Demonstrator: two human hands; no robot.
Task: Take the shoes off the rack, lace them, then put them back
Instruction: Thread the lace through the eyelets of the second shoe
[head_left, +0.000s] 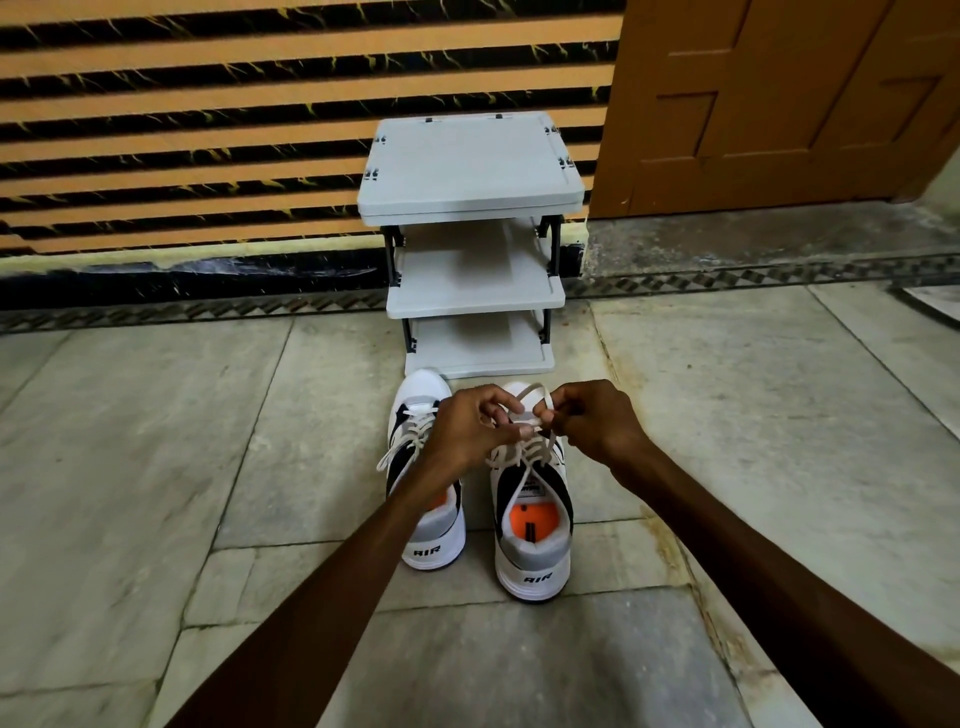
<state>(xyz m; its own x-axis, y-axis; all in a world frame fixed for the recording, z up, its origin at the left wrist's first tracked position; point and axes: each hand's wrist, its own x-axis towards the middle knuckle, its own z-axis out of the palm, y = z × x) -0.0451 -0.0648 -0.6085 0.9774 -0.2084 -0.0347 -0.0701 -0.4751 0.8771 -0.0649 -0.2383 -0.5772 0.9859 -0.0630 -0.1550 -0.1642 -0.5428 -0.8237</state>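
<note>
Stone-tiled floor (156, 467) is seen below both hands, with a grey three-shelf rack (470, 171) beyond them against a striped wall. Two white shoes (532, 519) are set side by side beneath the hands. White lace (535, 397) is pinched between left hand (467, 431) and right hand (597, 421).

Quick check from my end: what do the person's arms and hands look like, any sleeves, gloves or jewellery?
Both forearms are bare as far as the frame shows, no sleeves in view. The left hand and right hand wear no gloves, and no watch, ring or bracelet is visible.
</note>
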